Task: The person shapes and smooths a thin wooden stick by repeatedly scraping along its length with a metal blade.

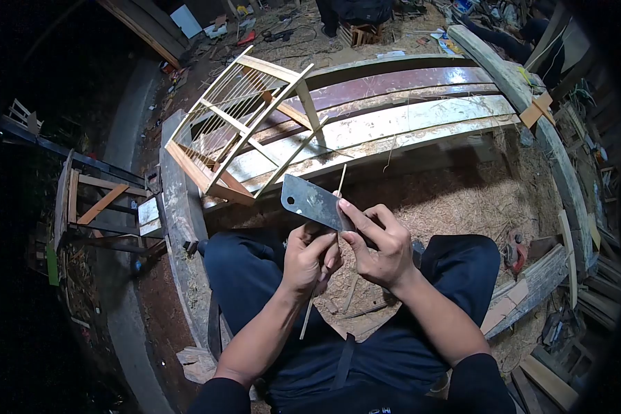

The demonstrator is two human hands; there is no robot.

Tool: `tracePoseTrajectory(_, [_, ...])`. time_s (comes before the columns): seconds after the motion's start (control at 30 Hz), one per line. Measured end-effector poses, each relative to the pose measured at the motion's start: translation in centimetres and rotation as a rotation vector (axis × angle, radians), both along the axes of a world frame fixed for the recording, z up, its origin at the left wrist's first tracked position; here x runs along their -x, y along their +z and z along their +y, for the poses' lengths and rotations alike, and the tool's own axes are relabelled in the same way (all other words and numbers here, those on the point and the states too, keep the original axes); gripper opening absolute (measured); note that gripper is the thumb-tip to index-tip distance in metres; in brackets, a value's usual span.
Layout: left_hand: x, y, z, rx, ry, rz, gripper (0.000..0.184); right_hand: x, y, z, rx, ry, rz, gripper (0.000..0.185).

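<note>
My left hand point(309, 261) is closed round a thin wooden stick point(308, 319), which slants up between my hands, its upper end showing beyond the blade. My right hand point(383, 245) grips a cleaver point(314, 202) with a broad dark blade and a hole near its far corner. The blade lies across the stick, pointing up and left. My right thumb and forefinger press at the blade's near end; the handle is mostly hidden by the hand. Just ahead, a wooden frame cage point(245, 127) with thin parallel rods rests tilted on the bench.
Long planks form a low bench point(421, 117) strewn with shavings. A thick beam point(493, 58) runs along the right. A red-handled tool point(514, 252) lies right of my knee. At left stands a wooden frame point(103, 200). Another person point(531, 41) is at the upper right.
</note>
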State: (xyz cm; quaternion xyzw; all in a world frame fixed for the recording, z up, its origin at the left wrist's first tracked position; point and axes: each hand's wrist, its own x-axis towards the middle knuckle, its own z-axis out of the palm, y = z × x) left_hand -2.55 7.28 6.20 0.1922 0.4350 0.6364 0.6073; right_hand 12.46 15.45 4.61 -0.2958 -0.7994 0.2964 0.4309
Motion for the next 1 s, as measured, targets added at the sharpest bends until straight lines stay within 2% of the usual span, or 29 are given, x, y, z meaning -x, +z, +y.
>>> tracePoseTrajectory(0.13, [-0.2, 0.4, 0.1, 0.007, 0.005, 0.008, 0.010, 0.0, 0.2, -0.1, -0.001, -0.019, -0.010, 0.048])
tracePoseTrajectory(0.23, [-0.3, 0.5, 0.0, -0.005, -0.006, -0.025, 0.021, 0.2, -0.3, 0.4, -0.008, -0.012, -0.003, 0.048])
tracePoseTrajectory(0.3, [-1.4, 1.7, -0.1, 0.038, -0.027, 0.132, 0.044, 0.2, -0.6, 2.0, 0.055, -0.163, 0.034, 0.045])
tracePoseTrajectory(0.33, [-1.6, 2.1, -0.6, 0.042, -0.103, 0.109, 0.058, -0.4, -0.4, 3.6, 0.045, -0.187, 0.067, 0.044])
tracePoseTrajectory(0.43, [-1.6, 2.1, -0.9, -0.020, -0.172, 0.091, 0.055, -1.6, -1.2, 4.8, 0.077, -0.120, 0.040, 0.039])
tracePoseTrajectory(0.5, [-1.1, 1.9, -0.4, -0.039, -0.177, 0.069, 0.054, -1.5, -1.7, 4.3, 0.611, -0.084, 0.198, 0.041])
tracePoseTrajectory(0.53, [-0.9, 1.8, -0.3, -0.036, -0.172, 0.066, 0.054, -1.4, -1.6, 4.1, 0.614, -0.081, 0.194, 0.041])
tracePoseTrajectory(0.6, [-0.7, 1.4, -0.3, -0.052, -0.207, 0.028, 0.050, -1.5, -1.1, 3.6, 0.986, 0.095, 0.554, 0.048])
tracePoseTrajectory(0.63, [-0.7, 1.0, -0.3, -0.049, -0.211, 0.024, 0.049, -1.5, -0.9, 3.9, 1.105, 0.156, 0.579, 0.052])
tracePoseTrajectory(0.67, [-0.8, 1.0, -0.3, -0.045, -0.216, 0.017, 0.049, -1.5, -0.4, 3.8, 1.125, 0.152, 0.606, 0.044])
tracePoseTrajectory(0.73, [-0.7, 1.0, -0.2, -0.010, -0.248, 0.058, 0.048, -1.4, 0.4, 3.9, 1.091, 0.124, 0.644, 0.038])
tracePoseTrajectory(1.0, [-1.0, 0.7, 0.4, 0.071, -0.300, 0.098, 0.047, -1.6, 1.6, 4.9, 1.055, 0.112, 0.596, 0.034])
